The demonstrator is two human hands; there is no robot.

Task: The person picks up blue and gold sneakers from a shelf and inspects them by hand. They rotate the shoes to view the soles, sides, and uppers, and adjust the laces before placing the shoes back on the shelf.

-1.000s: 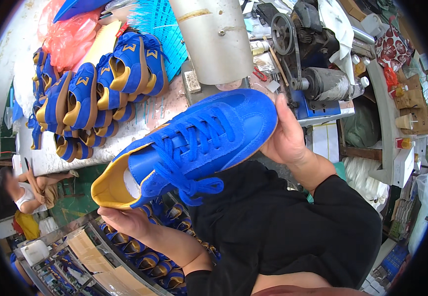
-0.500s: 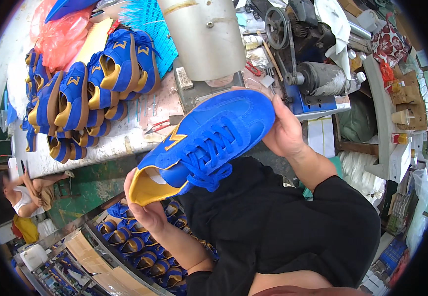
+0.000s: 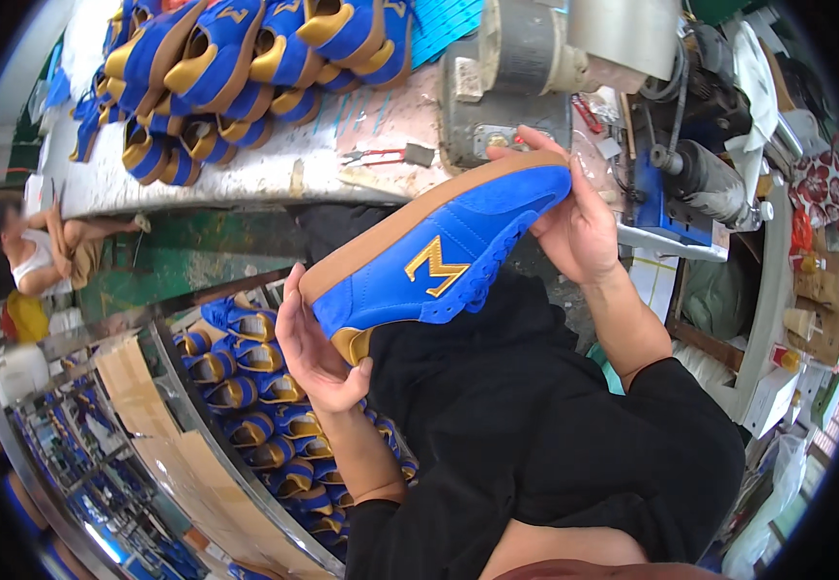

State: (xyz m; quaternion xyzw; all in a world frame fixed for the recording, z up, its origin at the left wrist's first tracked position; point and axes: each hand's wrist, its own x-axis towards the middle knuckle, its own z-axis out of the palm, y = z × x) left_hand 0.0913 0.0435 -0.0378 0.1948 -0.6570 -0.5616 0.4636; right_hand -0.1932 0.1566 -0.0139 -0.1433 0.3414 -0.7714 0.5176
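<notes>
Currently the blue shoe (image 3: pixel 439 253) is held up between both hands, turned on its side so the tan sole edge faces up and away and the yellow side emblem faces the camera. Left hand (image 3: pixel 315 350) cups the heel end, fingers curled around the yellow heel tab, thumb against the sole edge. Right hand (image 3: pixel 574 217) wraps the toe end, fingertips (image 3: pixel 521 140) over the sole rim. Both hands closed on the shoe; it touches no surface. Beyond the right hand: a grey machine (image 3: pixel 526 72) on the white workbench (image 3: pixel 274 169). Beyond the left hand, on the bench: a pile of matching blue-and-yellow shoes (image 3: pixel 236 58). Below the left hand: more pairs stacked in a rack (image 3: pixel 265 416).
</notes>
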